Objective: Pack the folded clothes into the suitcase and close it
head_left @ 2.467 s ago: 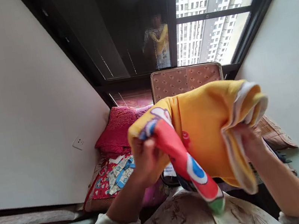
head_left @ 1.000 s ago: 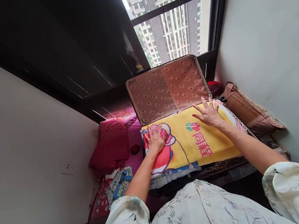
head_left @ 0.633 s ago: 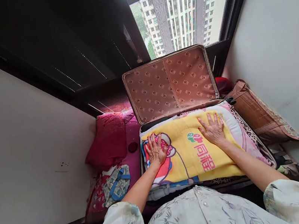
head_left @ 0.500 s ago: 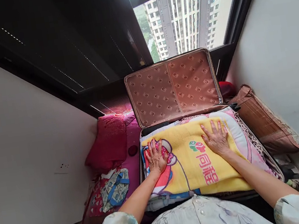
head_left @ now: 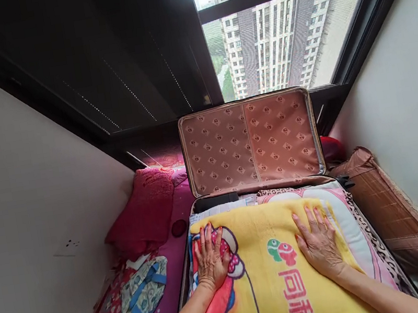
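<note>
A yellow towel [head_left: 265, 258] with a cartoon figure, two printed fish and red characters lies spread over the contents of a suitcase [head_left: 250, 144], whose lid stands up against the window side. My left hand [head_left: 211, 259] rests flat on the towel's cartoon end, fingers spread. On the plain yellow part to the right, my right hand [head_left: 320, 244] also lies flat with its fingers apart. Pink and white folded bedding [head_left: 345, 214] shows from under the towel along the right side. Light-coloured cloth and a dark item peek out near the hinge.
Left of the suitcase are a dark red pillow [head_left: 142, 214] and a patterned cloth with blue bands [head_left: 145, 288]. A brown pillow [head_left: 406, 226] leans by the right wall. The window [head_left: 292, 32] is behind the lid, with white walls on both sides.
The view has tilted up and come closer, so the suitcase and hands appear lower in the picture. Both hands stay flat on the towel in nearly the same places.
</note>
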The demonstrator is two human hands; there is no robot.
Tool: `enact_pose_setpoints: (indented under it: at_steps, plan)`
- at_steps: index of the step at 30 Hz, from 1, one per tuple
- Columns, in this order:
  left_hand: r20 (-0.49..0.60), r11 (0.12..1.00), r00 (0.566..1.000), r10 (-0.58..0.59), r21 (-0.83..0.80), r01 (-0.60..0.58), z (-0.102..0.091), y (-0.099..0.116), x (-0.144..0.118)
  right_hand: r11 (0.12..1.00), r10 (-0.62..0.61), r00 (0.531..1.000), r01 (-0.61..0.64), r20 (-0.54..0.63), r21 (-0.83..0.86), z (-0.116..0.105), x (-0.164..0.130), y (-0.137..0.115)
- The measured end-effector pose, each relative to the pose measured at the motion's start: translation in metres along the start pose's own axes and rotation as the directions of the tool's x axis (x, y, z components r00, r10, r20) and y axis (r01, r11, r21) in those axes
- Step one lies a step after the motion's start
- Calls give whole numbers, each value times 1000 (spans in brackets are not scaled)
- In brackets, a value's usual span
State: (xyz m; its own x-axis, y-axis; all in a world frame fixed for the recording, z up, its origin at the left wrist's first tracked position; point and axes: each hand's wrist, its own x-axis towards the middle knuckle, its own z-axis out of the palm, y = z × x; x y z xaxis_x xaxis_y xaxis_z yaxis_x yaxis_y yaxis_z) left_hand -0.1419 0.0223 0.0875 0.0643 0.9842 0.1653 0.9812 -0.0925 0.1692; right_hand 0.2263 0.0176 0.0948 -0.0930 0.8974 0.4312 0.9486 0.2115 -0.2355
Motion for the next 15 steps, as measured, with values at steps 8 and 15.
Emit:
enact_pose_setpoints:
  at_steps: [8, 15]
  plan:
    - [-10, 972, 998, -58, -229, 54, -55, -18, 56, 965, -22, 978, -34, 207, 261, -28, 39, 53]
    - [-100, 679, 799, -594, -595, 430, -59, -87, 260, 792, 547, 836, -536, 47, 292, -11, 195, 197]
